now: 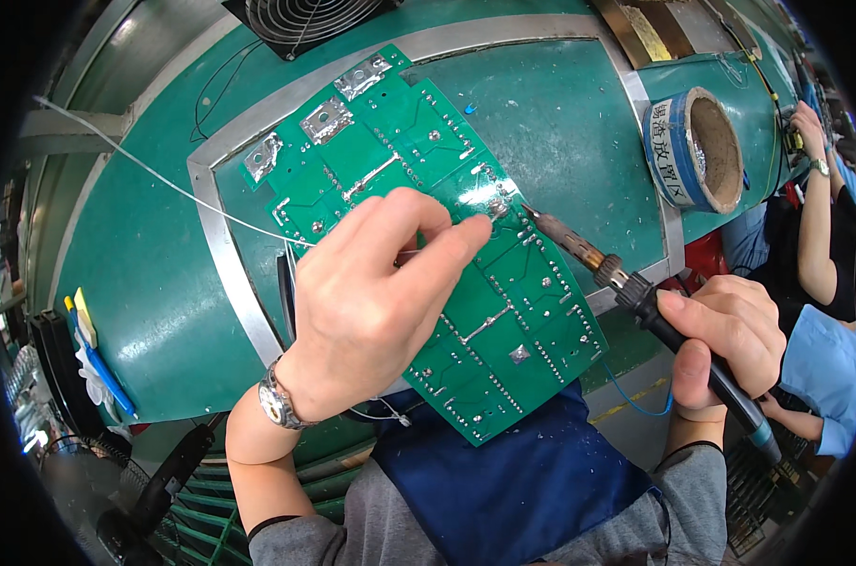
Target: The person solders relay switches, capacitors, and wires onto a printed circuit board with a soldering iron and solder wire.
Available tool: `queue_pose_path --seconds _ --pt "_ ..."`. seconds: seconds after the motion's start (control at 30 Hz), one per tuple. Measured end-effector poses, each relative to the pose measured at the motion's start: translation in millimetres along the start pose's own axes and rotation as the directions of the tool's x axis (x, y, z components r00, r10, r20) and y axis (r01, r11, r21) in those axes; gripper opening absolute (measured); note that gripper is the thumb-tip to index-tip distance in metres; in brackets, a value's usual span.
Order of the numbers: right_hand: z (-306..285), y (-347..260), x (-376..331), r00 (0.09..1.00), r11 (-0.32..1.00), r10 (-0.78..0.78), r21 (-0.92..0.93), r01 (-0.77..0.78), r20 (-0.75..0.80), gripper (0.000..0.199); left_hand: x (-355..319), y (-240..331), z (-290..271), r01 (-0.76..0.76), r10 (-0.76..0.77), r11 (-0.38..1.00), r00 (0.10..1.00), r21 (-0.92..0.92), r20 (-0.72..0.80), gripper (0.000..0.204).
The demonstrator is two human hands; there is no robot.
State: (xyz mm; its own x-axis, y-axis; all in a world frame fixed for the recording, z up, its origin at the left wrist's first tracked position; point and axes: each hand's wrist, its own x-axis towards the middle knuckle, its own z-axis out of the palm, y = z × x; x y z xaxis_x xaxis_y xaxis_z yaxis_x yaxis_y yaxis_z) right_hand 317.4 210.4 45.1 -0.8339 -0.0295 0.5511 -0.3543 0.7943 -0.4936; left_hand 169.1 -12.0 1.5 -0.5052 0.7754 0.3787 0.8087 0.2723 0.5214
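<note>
A green circuit board (447,255) is being soldered on a green bench (560,123).

The board is laid solder side up, slanting across the bench, its lower corner hanging over the near edge above a dark blue apron (513,481). It is pressed down by the left hand (371,302), whose fingers are pinched on a thin solder wire (164,179) that is led in from the upper left to a joint near the board's right edge. A soldering iron (626,288) is gripped in the clenched right hand (730,344), and its tip is set at that same joint. A roll of blue tape (697,146) is seen further right, well apart from the board. Another person's arm (815,217) is visible at the right rim.
</note>
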Motion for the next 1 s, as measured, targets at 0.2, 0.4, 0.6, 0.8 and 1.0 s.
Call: queue_pose_path --seconds 0.2,0.4,0.6,0.8,1.0 --pt "-3 -2 -10 1.000 1.000 0.006 0.016 -0.005 -0.013 0.022 -1 3 4 -0.041 0.042 0.998 0.999 -0.042 0.026 0.032" --pt "0 -10 -10 0.997 0.997 0.075 -0.015 -0.075 0.016 0.032 0 3 5 -0.047 0.050 0.997 0.998 -0.053 0.046 0.034" --pt "-1 -10 -7 0.990 0.998 -0.052 -0.024 0.055 0.131 0.021 -2 -1 11 -0.125 0.129 0.990 0.990 -0.062 0.058 0.034" --pt "-1 -14 -7 0.995 0.999 0.013 -0.037 -0.010 0.100 0.022 -1 -1 9 -0.159 0.159 0.987 0.987 -0.014 0.029 0.034" --pt "-12 -13 -15 0.999 1.000 -0.008 0.010 0.008 0.045 0.020 -3 8 0 -0.100 0.100 0.995 0.991 -0.005 0.090 0.036"
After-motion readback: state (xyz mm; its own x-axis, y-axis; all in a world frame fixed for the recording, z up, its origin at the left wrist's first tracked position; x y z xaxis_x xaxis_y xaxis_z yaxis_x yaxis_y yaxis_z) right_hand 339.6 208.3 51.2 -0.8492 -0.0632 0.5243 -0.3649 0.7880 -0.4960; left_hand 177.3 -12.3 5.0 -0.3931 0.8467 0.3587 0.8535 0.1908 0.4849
